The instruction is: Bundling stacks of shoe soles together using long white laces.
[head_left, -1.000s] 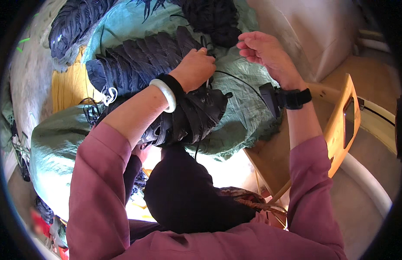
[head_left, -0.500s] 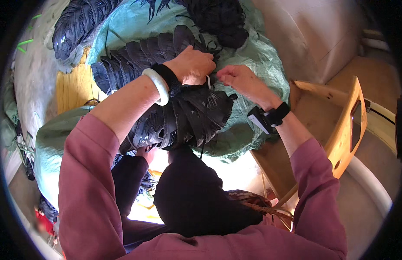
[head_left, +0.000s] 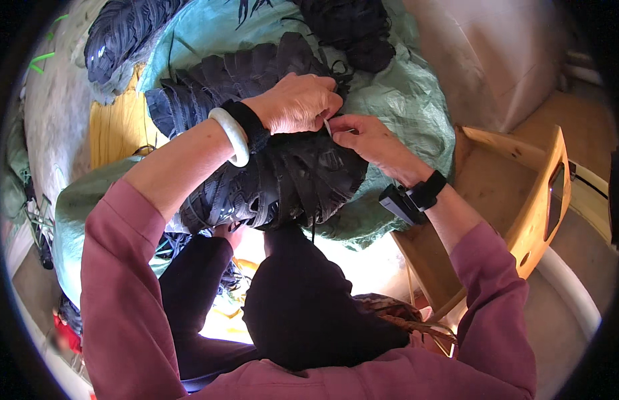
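Note:
A large bundle of black fabric pieces, looking like stacked shoe uppers (head_left: 276, 183), lies across my lap and a green woven plastic sheet (head_left: 409, 100). My left hand (head_left: 299, 103) rests on top of the bundle with its fingers curled closed; what they grip is hidden. Close against it, my right hand (head_left: 369, 139) pinches a thin white strip (head_left: 327, 127) between thumb and forefinger. Black laces and strap ends stick out beside the fingers. The fingertips of both hands almost meet over the gap between the bundle's far and near rows.
Another bundle of black pieces (head_left: 353, 33) lies at the far side, and one more (head_left: 126, 40) at the far left. To my right stands a wooden frame like a tipped stool or drawer (head_left: 553, 193). A yellow wooden surface (head_left: 119, 127) shows at left.
My right hand has moved left and slightly nearer to me, from apart to beside my left hand, and its fingers have closed on the white strip. My left hand stays over the bundle.

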The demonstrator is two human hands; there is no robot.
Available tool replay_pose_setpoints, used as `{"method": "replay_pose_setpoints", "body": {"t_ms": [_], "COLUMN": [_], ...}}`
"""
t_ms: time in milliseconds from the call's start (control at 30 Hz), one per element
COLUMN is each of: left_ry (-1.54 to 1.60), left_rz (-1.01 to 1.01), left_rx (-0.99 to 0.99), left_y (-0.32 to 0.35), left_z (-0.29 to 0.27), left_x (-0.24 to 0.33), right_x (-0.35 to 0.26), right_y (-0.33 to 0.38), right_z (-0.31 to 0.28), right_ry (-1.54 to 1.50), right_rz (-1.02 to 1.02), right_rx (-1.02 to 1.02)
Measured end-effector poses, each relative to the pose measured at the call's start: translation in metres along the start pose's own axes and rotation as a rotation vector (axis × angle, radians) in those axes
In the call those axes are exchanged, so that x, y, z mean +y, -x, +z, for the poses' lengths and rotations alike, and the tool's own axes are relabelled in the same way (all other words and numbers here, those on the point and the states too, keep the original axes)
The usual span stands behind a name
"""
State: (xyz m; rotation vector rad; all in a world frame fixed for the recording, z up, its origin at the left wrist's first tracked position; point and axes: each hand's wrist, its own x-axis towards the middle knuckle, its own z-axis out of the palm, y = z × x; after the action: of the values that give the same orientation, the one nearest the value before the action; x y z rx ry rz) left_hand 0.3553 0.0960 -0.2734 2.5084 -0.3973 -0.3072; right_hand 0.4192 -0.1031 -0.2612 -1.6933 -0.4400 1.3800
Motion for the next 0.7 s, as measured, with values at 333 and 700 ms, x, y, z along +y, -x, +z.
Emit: {"method": "replay_pose_setpoints", "body": {"t_ms": [333, 700], "left_ry": [-0.045, 0.025], "left_rz": [0.025, -0.063], "left_rx": [0.079, 0.05], "left_y": [0.006, 0.029], "left_z": [0.002, -0.006], "left_x": [-0.009, -0.019], "right_x": [0.006, -0.002], "right_y": [-0.003, 0.002], "right_z": [0.003, 0.008], "right_ry": [-0.425, -0.861], "right_rz": [0.226, 0.084], "right_rx": [-0.024, 0.095]}}
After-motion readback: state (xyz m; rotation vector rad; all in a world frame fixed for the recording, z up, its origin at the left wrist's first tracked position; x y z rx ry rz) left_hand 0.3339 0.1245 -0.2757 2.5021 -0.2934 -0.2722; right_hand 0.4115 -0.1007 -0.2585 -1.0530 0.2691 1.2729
